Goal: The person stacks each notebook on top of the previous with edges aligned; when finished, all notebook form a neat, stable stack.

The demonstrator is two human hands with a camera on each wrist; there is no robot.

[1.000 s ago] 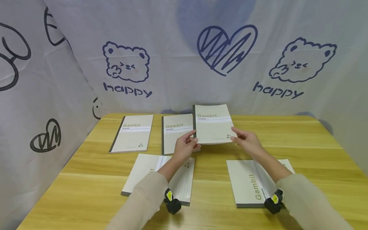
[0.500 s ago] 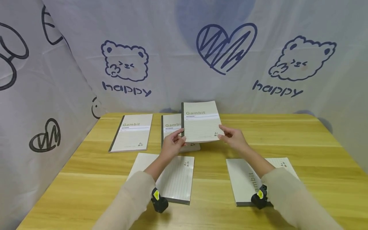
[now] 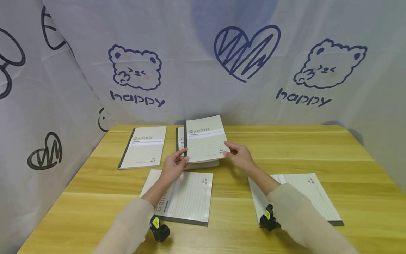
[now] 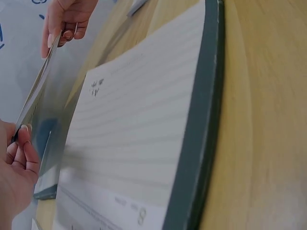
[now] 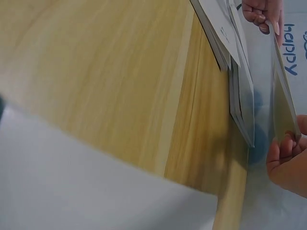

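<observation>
Both hands hold a cream notebook (image 3: 206,141) with a dark spine and "Gambit" on its cover, raised above the table. My left hand (image 3: 172,167) pinches its lower left corner at the spine, and my right hand (image 3: 241,157) pinches the lower right edge. In the left wrist view the held notebook (image 4: 38,86) appears nearly edge-on between the two hands; the right wrist view shows the same notebook (image 5: 283,86) edge-on. Behind and below it, mostly hidden, lies another notebook (image 3: 203,164) on the table.
A notebook (image 3: 142,148) lies at the back left of the wooden table (image 3: 234,204). Nearer, a sideways notebook (image 3: 190,197) lies under the left forearm, and another sideways notebook (image 3: 311,194) is partly covered by the right forearm. A patterned cloth (image 3: 190,70) hangs behind the table.
Both hands have carried the held notebook to the left, and it now covers most of the back middle notebook. The forearms have shifted left with it.
</observation>
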